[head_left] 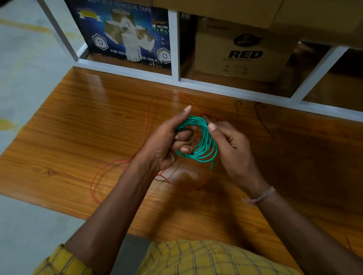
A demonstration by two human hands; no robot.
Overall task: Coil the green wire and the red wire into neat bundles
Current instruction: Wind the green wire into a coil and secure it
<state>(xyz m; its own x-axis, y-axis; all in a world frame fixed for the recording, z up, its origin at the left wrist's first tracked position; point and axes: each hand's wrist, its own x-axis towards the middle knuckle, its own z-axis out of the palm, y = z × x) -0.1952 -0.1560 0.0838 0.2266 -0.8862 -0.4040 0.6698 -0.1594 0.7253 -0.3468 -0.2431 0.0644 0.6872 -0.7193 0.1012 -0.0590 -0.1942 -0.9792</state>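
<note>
Closest to the camera is a yellow plaid shirt (195,273), sleeves pushed up, both forearms reaching out over a glossy wood-grain table (63,135). There's a thin thread band (260,197) tied around the right wrist.

Both hands meet above the middle of the table with the green wire (202,143) between them. It's already wound into a round bundle of several loops, held up off the surface, with one short loose end poking down at the lower right of the coil. The left hand (165,142) has a closed grip on the left side of the bundle: fingers curled through and around the loops, thumb sticking up straight above them. The right hand (230,146) is at the right edge of the coil, thumb tip against the loops and fingers loosely bent behind it. Whether it's truly pinching the wire or only touching it, I can't tell.

The red wire (101,172) is still uncoiled. It sprawls on the table in big loose curves, one loop out to the left of the arms, more running under the hands and arching up past them toward the back.

Behind the table there's a white-framed shelf (174,42) holding a blue adhesive tape carton (124,35) and a brown cardboard box (245,51) printed "RED".
</note>
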